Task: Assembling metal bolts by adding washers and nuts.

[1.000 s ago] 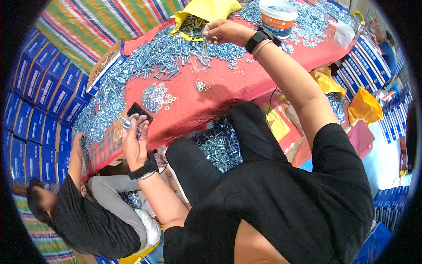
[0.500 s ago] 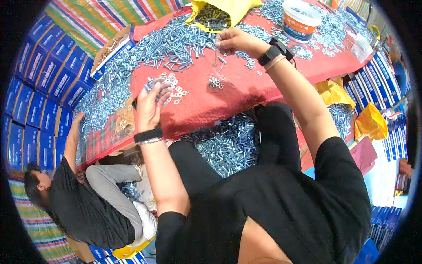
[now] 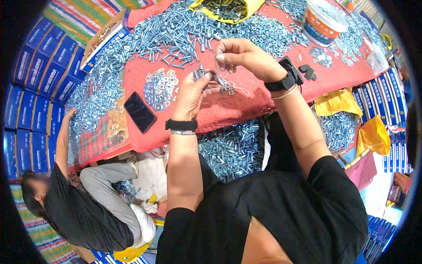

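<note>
My left hand (image 3: 192, 97) is closed around a few short silvery bolts (image 3: 200, 72) that poke up past its fingers. Close by on the right, my right hand (image 3: 244, 57) pinches what looks like a thin white string (image 3: 243, 90), its fingertips just above the left hand's. Some small ring washers (image 3: 228, 89) hang or lie by the string below the fingers; which of the two I cannot tell. To the left of my left hand, flat washers (image 3: 160, 90) lie in a heap on the red cloth (image 3: 263, 94).
A phone (image 3: 140, 112) lies near the table edge. Heaps of bolts (image 3: 169, 33) and nuts (image 3: 268, 35) cover the far side, with a yellow sack (image 3: 255, 6) and a white bucket (image 3: 323, 26). More bolts (image 3: 231, 152) sit below the edge. A co-worker (image 3: 83, 211) reaches in from the left.
My left hand has moved right, away from the washer heap, and now sits beside my right hand. The phone has come into full sight. My right hand has shifted slightly right and down in view.
</note>
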### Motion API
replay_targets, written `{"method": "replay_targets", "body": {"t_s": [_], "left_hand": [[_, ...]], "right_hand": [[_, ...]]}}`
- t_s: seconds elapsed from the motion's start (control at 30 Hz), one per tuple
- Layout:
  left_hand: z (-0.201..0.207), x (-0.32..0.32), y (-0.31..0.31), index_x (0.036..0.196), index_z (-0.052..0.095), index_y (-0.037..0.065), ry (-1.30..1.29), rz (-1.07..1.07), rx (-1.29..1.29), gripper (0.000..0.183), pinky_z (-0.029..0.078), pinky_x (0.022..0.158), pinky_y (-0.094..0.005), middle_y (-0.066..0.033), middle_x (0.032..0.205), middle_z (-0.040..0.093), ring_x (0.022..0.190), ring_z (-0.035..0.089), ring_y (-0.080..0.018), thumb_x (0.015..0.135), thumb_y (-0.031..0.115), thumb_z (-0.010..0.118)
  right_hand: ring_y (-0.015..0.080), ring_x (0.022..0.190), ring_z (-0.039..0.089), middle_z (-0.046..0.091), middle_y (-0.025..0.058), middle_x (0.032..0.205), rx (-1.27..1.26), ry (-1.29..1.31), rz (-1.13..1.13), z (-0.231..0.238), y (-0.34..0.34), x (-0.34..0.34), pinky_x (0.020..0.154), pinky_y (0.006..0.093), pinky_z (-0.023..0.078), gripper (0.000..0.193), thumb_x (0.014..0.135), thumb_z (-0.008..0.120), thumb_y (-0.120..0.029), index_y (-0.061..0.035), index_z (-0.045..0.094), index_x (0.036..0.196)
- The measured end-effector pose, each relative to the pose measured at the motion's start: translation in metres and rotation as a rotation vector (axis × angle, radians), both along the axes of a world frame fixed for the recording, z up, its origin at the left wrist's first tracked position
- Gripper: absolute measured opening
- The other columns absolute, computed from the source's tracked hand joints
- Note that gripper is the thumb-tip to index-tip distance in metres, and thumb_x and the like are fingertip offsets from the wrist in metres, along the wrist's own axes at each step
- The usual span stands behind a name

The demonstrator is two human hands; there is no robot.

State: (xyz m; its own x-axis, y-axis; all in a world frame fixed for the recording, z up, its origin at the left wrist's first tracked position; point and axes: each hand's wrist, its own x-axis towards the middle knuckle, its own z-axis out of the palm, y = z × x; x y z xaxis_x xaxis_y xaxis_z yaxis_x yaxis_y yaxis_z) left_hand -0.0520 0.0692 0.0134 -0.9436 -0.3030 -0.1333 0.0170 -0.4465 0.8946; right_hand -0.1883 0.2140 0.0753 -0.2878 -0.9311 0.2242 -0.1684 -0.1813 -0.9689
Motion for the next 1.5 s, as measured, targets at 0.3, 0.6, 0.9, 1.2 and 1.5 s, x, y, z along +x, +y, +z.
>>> {"method": "replay_targets", "body": {"t_s": [0.3,0.6,0.9,1.2,1.5], "left_hand": [[-0.007,-0.014,0.005,0.106,0.054,-0.001,-0.040,-0.142,0.052,0.022,0.055,0.059,-0.0216,-0.0080,0.086,0.064,0.069,0.064,-0.0127,0.090,0.014,0.057],[-0.008,-0.020,0.012,0.102,0.055,-0.001,-0.111,-0.263,-0.015,0.020,0.049,0.049,-0.0183,-0.0069,0.080,0.064,0.060,0.060,-0.0088,0.087,0.011,0.060],[-0.014,-0.018,0.005,0.110,0.055,-0.002,-0.121,-0.166,-0.049,0.026,0.052,0.054,-0.0200,-0.0101,0.087,0.065,0.064,0.062,-0.0100,0.088,0.011,0.058],[-0.005,-0.017,0.002,0.125,0.045,-0.003,0.062,-0.190,0.153,0.038,0.055,0.060,-0.0226,-0.0148,0.093,0.064,0.070,0.064,-0.0146,0.091,0.011,0.055],[-0.002,-0.012,-0.003,0.117,0.047,-0.002,0.067,-0.110,0.220,0.029,0.056,0.061,-0.0218,-0.0195,0.104,0.061,0.077,0.065,-0.0188,0.091,0.008,0.053]], "right_hand": [[0.0043,0.067,0.050,0.058,-0.0019,0.077,-0.075,-0.178,-0.005,-0.025,-0.007,-0.017,0.060,0.0190,0.040,0.013,0.089,0.057,-0.019,-0.0059,0.056,0.087],[0.0045,0.063,0.050,0.057,-0.0019,0.075,-0.082,-0.299,-0.109,-0.040,-0.003,-0.034,0.059,0.0183,0.040,0.012,0.089,0.057,-0.019,-0.0075,0.057,0.087],[0.0072,0.062,0.050,0.059,0.0012,0.076,-0.312,-0.610,-0.274,-0.059,0.015,-0.076,0.059,0.0195,0.042,0.011,0.091,0.055,-0.015,-0.0054,0.057,0.087],[0.0085,0.065,0.053,0.061,0.0035,0.076,-0.306,-0.647,-0.485,-0.077,0.017,-0.084,0.060,0.0208,0.043,0.010,0.090,0.055,-0.013,-0.0048,0.058,0.085],[0.0069,0.065,0.050,0.058,0.0006,0.078,-0.300,-0.602,-0.465,-0.072,0.018,-0.080,0.061,0.0197,0.042,0.011,0.091,0.056,-0.016,-0.0071,0.056,0.086]]}}
